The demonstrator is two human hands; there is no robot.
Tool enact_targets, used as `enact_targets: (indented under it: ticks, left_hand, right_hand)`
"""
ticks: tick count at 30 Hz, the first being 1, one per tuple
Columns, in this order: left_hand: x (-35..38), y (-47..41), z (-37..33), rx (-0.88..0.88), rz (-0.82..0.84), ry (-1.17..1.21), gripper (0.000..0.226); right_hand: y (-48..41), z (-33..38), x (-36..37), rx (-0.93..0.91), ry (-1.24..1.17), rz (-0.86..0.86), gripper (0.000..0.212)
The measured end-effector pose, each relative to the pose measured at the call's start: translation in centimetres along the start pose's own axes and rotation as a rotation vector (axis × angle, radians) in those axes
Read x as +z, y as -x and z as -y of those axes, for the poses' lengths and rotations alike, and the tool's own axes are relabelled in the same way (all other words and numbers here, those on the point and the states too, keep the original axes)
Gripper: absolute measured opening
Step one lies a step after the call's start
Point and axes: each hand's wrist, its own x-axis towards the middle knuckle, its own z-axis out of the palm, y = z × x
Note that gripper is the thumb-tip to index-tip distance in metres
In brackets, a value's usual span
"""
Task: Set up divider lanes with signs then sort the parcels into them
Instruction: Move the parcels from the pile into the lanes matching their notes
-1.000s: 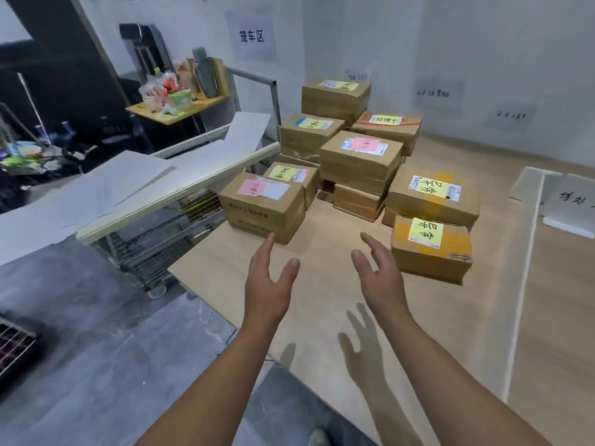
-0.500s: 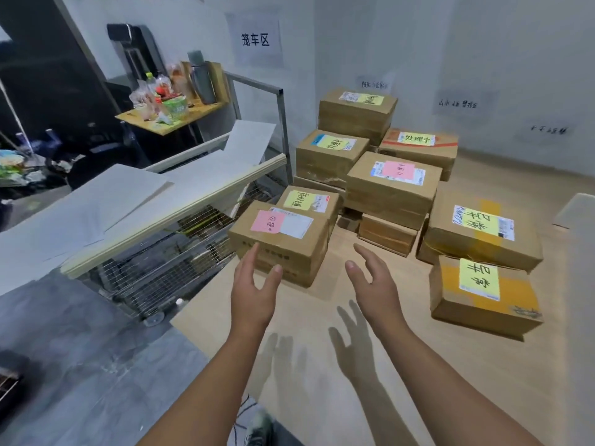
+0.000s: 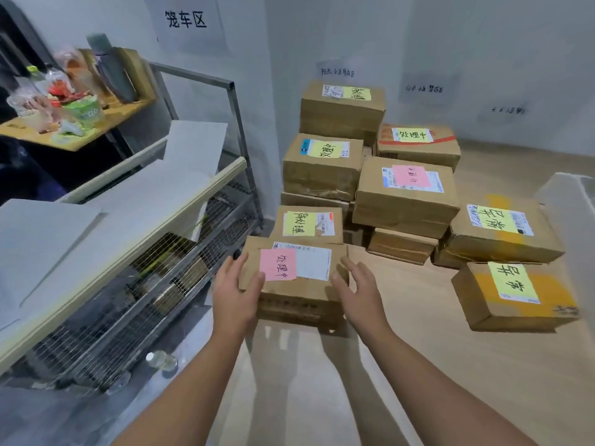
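Head view: flanking pink-labelled parcel (image 3: 299, 286) with left hand (image 3: 236, 294) and right hand (image 3: 357, 294), fingers straight, wide, gripping nothing; parcel ends just inside fingertips, likely bracketed for balanced two-handed lift.

Wire cage cart (image 3: 154, 284) left, metal frame post (image 3: 240, 130) at far end, caster wheel (image 3: 159, 360) at near base. Wooden table (image 3: 96, 136) far left, crowded: grey flask (image 3: 108, 69) upright, green cup (image 3: 86, 112), clear bottles (image 3: 35, 80), blurred. Grey floor (image 3: 64, 420) near left; wood-tone floor (image 3: 467, 381) right.
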Motion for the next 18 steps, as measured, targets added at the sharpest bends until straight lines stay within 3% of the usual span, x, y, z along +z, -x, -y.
enact_targets:
  ticks: [5,12,18]
  left_hand:
    - [0.8,-2.6,2.0,-0.041,0.158,-0.017,0.057]
    - [0.8,-3.1,3.9,-0.087,0.196,0.053,0.066]
    - [1.6,-2.1,3.9,-0.056,0.267,0.150,0.058]
  right_hand:
    - [-0.7,-1.3,2.2,0.100,-0.010,-0.036,0.056]
    - [-0.3,-1.7,3.4,0.165,-0.168,-0.078,0.050]
    - [2.0,-2.8,2.2,0.180,-0.154,-0.115,0.051]
